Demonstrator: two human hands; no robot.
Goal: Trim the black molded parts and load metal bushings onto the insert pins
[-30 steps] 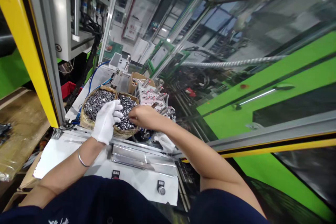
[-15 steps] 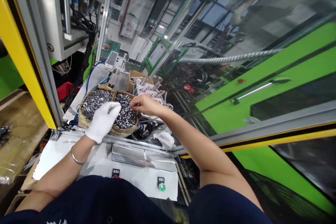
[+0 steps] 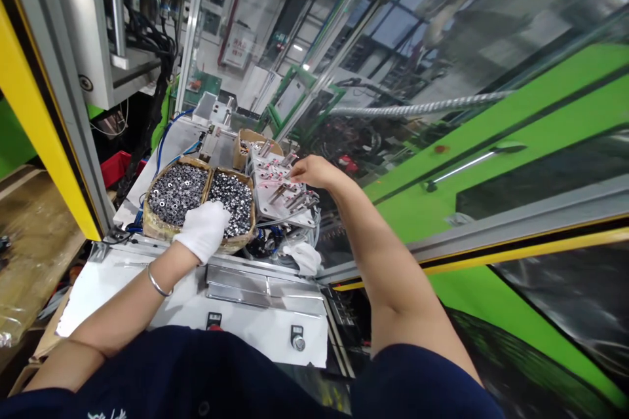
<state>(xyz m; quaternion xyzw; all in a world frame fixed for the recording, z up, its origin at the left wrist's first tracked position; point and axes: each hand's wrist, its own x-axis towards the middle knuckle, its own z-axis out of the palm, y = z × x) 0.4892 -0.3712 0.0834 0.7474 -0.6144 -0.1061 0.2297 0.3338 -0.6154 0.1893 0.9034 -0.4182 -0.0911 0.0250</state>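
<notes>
My left hand (image 3: pixel 202 230), in a white knit glove, rests with curled fingers at the near edge of a box of small shiny metal parts (image 3: pixel 230 195). Whatever those fingers hold is hidden. Beside it, to the left, a second box holds grey ring-like pieces (image 3: pixel 177 193). Bare and pinched together, my right hand (image 3: pixel 314 171) is over the right side of a metal fixture plate (image 3: pixel 268 206) with upright pins and clamps. Anything between its fingertips is too small to make out.
A cardboard box (image 3: pixel 244 144) of parts stands behind the fixture. A loose white glove (image 3: pixel 303 256) lies at the bench's front right. Metal posts and clear panels enclose the right side; a yellow-edged frame (image 3: pixel 49 111) stands left. A push button (image 3: pixel 297 339) sits on the front panel.
My right hand has moved from the box of shiny parts rightward and up to the fixture. My left hand has shifted slightly right and down. The button's green light has gone out.
</notes>
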